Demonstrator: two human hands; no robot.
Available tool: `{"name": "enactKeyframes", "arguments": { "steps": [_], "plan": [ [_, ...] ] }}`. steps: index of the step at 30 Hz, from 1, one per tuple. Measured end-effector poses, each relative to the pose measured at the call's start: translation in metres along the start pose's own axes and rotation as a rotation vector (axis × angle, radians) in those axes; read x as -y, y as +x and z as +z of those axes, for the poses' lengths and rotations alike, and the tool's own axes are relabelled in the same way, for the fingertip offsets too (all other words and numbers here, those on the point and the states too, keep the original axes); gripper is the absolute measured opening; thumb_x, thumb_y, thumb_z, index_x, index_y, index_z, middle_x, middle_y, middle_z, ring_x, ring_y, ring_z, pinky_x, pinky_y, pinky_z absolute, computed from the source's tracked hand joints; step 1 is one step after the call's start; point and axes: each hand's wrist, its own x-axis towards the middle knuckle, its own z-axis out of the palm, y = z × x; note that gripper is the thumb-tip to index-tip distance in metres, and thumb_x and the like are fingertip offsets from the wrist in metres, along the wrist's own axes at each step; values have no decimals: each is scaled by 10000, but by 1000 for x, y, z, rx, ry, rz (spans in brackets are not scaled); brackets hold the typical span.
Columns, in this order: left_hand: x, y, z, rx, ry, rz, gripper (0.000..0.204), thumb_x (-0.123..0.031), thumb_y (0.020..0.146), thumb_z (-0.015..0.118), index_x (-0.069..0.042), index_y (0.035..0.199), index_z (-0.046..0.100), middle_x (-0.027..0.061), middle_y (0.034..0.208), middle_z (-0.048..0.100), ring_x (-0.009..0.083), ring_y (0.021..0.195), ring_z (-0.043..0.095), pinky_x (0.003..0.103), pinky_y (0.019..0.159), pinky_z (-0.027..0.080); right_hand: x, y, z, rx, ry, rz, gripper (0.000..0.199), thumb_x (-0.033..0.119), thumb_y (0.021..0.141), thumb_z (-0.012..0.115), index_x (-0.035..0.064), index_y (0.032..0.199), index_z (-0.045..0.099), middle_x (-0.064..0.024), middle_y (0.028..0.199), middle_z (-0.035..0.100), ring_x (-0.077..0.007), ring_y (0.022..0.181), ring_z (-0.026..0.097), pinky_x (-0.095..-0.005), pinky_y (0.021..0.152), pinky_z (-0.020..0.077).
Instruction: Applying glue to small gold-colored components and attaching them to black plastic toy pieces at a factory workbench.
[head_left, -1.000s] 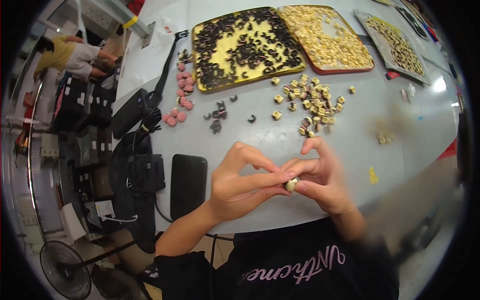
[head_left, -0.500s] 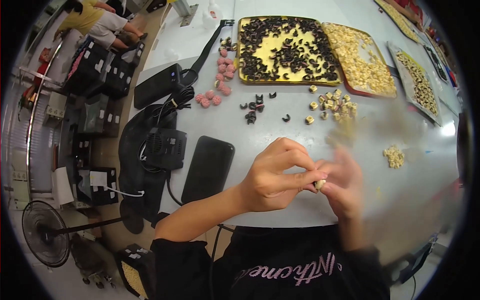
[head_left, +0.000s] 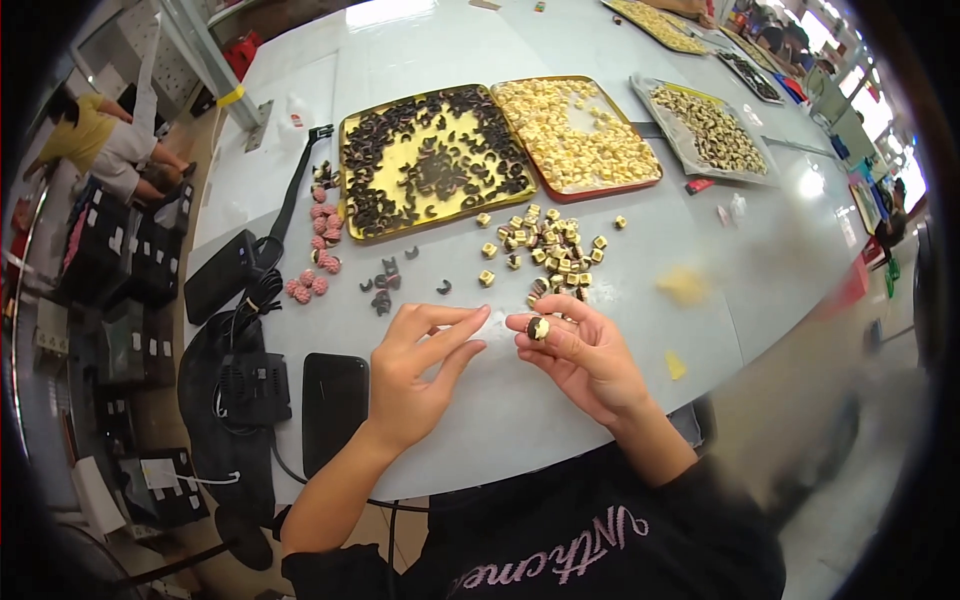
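Between the thumb and fingertips of my right hand (head_left: 592, 372) is a small black-and-cream piece (head_left: 539, 328). My left hand (head_left: 418, 378) is just to its left, thumb and fingers apart, with nothing visible in them. Beyond my right hand lies a loose pile of small cream cube-shaped pieces (head_left: 568, 256), some with dark parts. Several loose black C-shaped pieces (head_left: 384, 284) lie beyond my left hand. Farther back, a yellow tray (head_left: 385, 183) holds many black C-shaped pieces. Beside it a red-edged tray (head_left: 610, 184) is filled with cream pieces.
Pink bumpy balls (head_left: 327, 235) line the left side. Nearby are a black power bank (head_left: 222, 276), cables and a black phone-like slab (head_left: 335, 410). A lined tray (head_left: 700, 128) of dark-and-cream pieces stands back right. A person in yellow (head_left: 80, 135) is at far left.
My hands have come apart; they were pinched together around a small piece. That piece is now in my right hand alone. The whole view has shifted and turned.
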Motion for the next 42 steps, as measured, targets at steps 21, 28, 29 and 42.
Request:
{"name": "enactKeyframes", "arguments": {
  "steps": [21,28,29,42],
  "plan": [
    [-4,2,4,14,-30,47,269,72,699,631,-41,939,672,76,879,627,199,774,555,269,650,443,8,-8,-3,223,-733,-581,252,-123,683,614,-57,926,620,-168,881,618,-205,823,604,-302,722,492],
    [-1,1,2,6,-11,75,279,63,697,637,-62,943,674,56,892,628,198,775,548,269,629,449,21,-8,-13,96,-914,-625,205,-115,676,627,-54,870,644,-158,828,626,-208,784,609,-288,705,492],
    [-2,2,2,6,-8,87,287,58,695,641,-73,948,675,45,900,628,194,772,541,268,613,451,23,-9,-16,102,-911,-634,205,-115,676,627,-54,870,644,-158,828,626,-208,784,609,-288,705,492],
    [-8,0,-2,15,-18,58,245,60,710,626,-47,926,673,73,872,630,200,771,560,275,677,444,50,0,-37,-60,-910,-604,206,-96,746,611,-35,943,610,-94,927,590,-159,843,590,-258,787,483]
  ]
}}
